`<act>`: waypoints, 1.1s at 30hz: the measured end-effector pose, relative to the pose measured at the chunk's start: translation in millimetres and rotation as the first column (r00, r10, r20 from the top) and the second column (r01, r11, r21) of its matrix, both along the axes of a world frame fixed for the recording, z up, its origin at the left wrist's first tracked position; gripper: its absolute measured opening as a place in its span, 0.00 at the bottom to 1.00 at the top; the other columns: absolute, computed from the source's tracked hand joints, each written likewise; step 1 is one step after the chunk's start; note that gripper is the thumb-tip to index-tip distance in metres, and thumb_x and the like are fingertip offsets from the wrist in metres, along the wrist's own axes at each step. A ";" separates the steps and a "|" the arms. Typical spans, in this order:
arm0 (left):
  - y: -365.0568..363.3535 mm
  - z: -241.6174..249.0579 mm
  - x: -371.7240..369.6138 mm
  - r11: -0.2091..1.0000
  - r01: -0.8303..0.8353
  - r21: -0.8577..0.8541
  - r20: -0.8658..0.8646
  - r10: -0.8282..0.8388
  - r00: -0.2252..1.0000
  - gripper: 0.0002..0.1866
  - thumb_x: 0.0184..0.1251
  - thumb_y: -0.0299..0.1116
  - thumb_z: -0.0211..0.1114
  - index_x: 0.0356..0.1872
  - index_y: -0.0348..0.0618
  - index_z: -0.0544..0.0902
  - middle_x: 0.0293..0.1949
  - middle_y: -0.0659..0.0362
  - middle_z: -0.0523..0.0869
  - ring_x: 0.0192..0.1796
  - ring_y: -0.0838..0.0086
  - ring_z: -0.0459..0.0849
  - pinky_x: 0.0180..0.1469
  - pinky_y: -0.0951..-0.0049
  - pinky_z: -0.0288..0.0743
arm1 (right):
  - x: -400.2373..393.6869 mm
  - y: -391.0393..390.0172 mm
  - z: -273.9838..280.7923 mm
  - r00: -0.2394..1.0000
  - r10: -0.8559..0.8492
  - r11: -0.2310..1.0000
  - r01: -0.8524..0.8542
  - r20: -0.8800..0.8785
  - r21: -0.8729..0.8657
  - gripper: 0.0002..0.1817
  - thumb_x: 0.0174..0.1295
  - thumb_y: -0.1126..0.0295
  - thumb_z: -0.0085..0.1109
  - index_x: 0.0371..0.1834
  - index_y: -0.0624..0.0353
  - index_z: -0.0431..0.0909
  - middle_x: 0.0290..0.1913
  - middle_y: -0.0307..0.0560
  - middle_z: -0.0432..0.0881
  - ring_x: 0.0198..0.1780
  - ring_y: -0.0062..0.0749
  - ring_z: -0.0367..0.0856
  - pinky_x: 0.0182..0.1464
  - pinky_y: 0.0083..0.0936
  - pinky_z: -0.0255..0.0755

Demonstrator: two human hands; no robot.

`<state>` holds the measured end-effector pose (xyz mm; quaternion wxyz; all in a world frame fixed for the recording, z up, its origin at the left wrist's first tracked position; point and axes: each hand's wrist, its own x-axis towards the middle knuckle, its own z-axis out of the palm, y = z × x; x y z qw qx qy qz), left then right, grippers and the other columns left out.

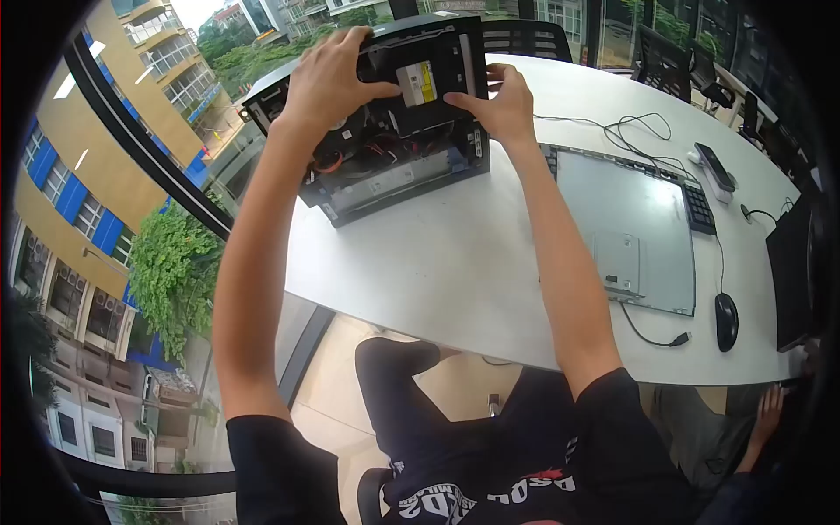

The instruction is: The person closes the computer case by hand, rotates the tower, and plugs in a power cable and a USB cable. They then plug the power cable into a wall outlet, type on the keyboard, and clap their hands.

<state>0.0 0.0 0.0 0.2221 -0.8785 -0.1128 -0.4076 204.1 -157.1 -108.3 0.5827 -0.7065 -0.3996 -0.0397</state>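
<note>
Hands, left (328, 74) and right (499, 105), grip an opened black computer case (394, 149), cables showing.

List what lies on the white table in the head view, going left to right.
Open computer case, held by the left hand and right hand → flat grey panel lying face down → keyboard sticking out behind it → black mouse → dark monitor at the right edge.
</note>
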 end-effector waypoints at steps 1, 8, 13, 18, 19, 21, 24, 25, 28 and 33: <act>-1.3 1.5 3.8 0.998 -0.041 -0.043 -0.061 0.038 0.997 0.50 0.48 0.59 0.86 0.73 0.50 0.77 0.68 0.52 0.85 0.71 0.52 0.81 0.72 0.54 0.75 | 0.7 5.8 -4.9 0.995 -0.077 0.997 0.076 0.066 0.022 0.59 0.49 0.38 0.85 0.77 0.68 0.69 0.73 0.66 0.76 0.76 0.50 0.76 0.75 0.40 0.72; 0.5 16.3 0.7 0.992 -0.062 -0.107 -0.169 0.044 0.985 0.48 0.46 0.55 0.87 0.71 0.51 0.80 0.61 0.51 0.89 0.64 0.50 0.86 0.68 0.52 0.79 | -12.8 14.0 0.7 0.999 -0.026 0.991 0.022 0.026 0.133 0.59 0.46 0.36 0.86 0.73 0.68 0.71 0.64 0.60 0.84 0.69 0.47 0.83 0.69 0.40 0.78; 11.5 27.6 2.0 0.995 0.005 -0.097 -0.191 -0.024 0.981 0.47 0.45 0.56 0.88 0.70 0.52 0.81 0.59 0.50 0.90 0.64 0.50 0.87 0.68 0.52 0.79 | -16.7 18.3 -1.5 1.000 0.007 0.990 -0.008 0.010 0.141 0.55 0.48 0.35 0.85 0.67 0.68 0.75 0.57 0.57 0.88 0.59 0.44 0.89 0.63 0.36 0.82; 13.5 24.3 1.1 0.984 -0.002 -0.176 -0.193 -0.033 0.981 0.47 0.44 0.59 0.88 0.69 0.55 0.82 0.56 0.49 0.91 0.63 0.50 0.88 0.68 0.51 0.78 | -16.2 20.4 -11.3 0.999 0.035 0.992 -0.031 -0.030 0.125 0.50 0.53 0.35 0.82 0.64 0.68 0.77 0.56 0.58 0.88 0.58 0.43 0.90 0.62 0.35 0.83; 13.2 24.0 1.2 0.983 -0.003 -0.183 -0.194 -0.033 0.980 0.48 0.44 0.60 0.88 0.69 0.55 0.82 0.56 0.49 0.92 0.63 0.50 0.88 0.68 0.51 0.78 | -15.6 20.8 -12.3 0.999 0.029 0.992 -0.026 -0.021 0.123 0.50 0.53 0.34 0.82 0.64 0.69 0.77 0.55 0.58 0.89 0.58 0.43 0.90 0.61 0.35 0.83; 17.1 22.6 1.0 0.989 0.000 -0.151 -0.183 -0.028 0.983 0.48 0.44 0.61 0.88 0.69 0.56 0.82 0.55 0.49 0.92 0.62 0.51 0.88 0.69 0.51 0.78 | -13.8 21.8 -13.8 1.000 0.016 0.993 -0.015 -0.003 0.119 0.50 0.54 0.34 0.81 0.63 0.69 0.77 0.54 0.58 0.89 0.57 0.43 0.90 0.60 0.34 0.84; 22.5 19.8 1.2 0.997 0.004 -0.071 -0.159 -0.015 0.987 0.48 0.44 0.63 0.87 0.69 0.58 0.82 0.54 0.51 0.93 0.61 0.52 0.89 0.68 0.51 0.78 | -14.4 24.3 -16.8 0.999 -0.045 0.988 0.041 0.027 0.151 0.48 0.52 0.37 0.83 0.61 0.69 0.79 0.49 0.56 0.91 0.50 0.42 0.93 0.55 0.32 0.85; 21.4 19.3 1.0 0.997 -0.002 -0.072 -0.156 -0.009 0.988 0.48 0.44 0.63 0.87 0.69 0.58 0.82 0.53 0.51 0.93 0.60 0.53 0.90 0.68 0.52 0.79 | -14.4 22.6 -16.6 0.999 -0.042 0.992 0.039 0.027 0.123 0.48 0.52 0.35 0.82 0.61 0.69 0.79 0.50 0.56 0.91 0.51 0.42 0.93 0.56 0.32 0.85; 22.1 18.8 -0.2 0.998 0.001 -0.066 -0.144 -0.011 0.990 0.48 0.43 0.65 0.86 0.69 0.60 0.83 0.50 0.52 0.94 0.57 0.55 0.92 0.67 0.53 0.80 | -12.7 20.1 -18.0 0.998 -0.056 0.995 0.053 0.030 0.082 0.49 0.53 0.32 0.80 0.60 0.68 0.80 0.50 0.57 0.91 0.52 0.42 0.93 0.57 0.33 0.86; 27.6 16.5 0.0 1.000 0.021 -0.007 -0.120 -0.021 0.992 0.47 0.42 0.69 0.85 0.67 0.62 0.86 0.45 0.54 0.95 0.50 0.58 0.94 0.64 0.54 0.83 | -10.1 25.3 -23.4 0.991 -0.108 0.986 0.097 0.075 0.138 0.50 0.50 0.32 0.82 0.60 0.68 0.81 0.49 0.55 0.93 0.49 0.42 0.94 0.56 0.32 0.86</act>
